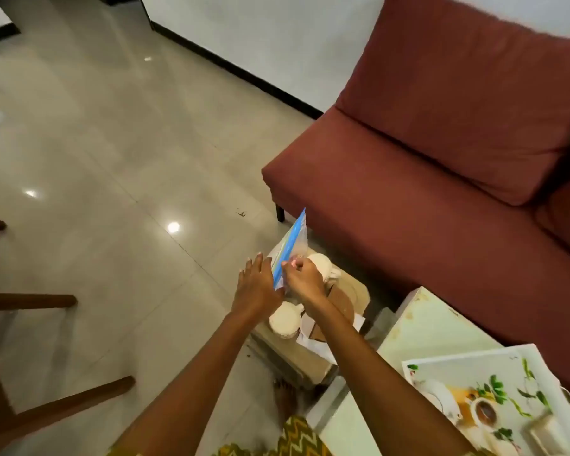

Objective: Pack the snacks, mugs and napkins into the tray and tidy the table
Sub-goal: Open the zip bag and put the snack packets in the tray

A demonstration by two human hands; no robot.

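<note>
Both hands out over low pale wooden table (356, 292), near end of maroon fabric sofa (441, 166). Clear plastic zip bag with blue seal strip (292, 243) stood upright between them, leaning up and away. Right hand (301, 279) pinched shut on bag's top edge near the blue strip; left hand (255, 286) flat and open, fingers straight, pressed against bag's left face, gripping nothing. Bag contents too blurred to name.

Two cream ceramic mugs on the table: far mug (323, 266) just right of right hand, partly hidden behind it; near mug (285, 320) under left wrist, handle pointing right. White paper napkins (313, 342) lay at table's near edge, beside a round brown mat or plate (343, 301) — could not tell which.

White tray printed with teacups and green leaves (474, 390) sat well apart at near right on pale green tabletop (425, 327); looked empty of task items, far corner blurred.

Step judged: sealing snack bag. Best done by running pinch along full strip while flat hand braced the bag upright, pressing air out first. Near mug close under forearm — risk of knocking when withdrawing.

No brand, label or legible writing on bag, mugs or tray.
</note>
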